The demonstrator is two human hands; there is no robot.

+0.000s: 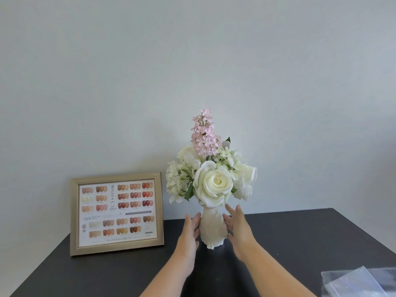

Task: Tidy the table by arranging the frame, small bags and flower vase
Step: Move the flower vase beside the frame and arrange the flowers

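A white flower vase [212, 229] with white roses and a pink sprig stands upright on the black table [300, 243], near the wall. My left hand [189, 236] is at its left side and my right hand [239, 231] at its right side, both with fingers spread; the fingertips are at the vase's surface or just off it, and I cannot tell which. A gold picture frame [116, 213] with a nail colour chart stands upright left of the vase. Clear small bags [360, 282] lie at the table's near right corner.
A plain pale wall rises directly behind the table. The table's right edge runs diagonally from the far corner toward the bags. Dark tabletop shows between the frame and the vase and to the right of the vase.
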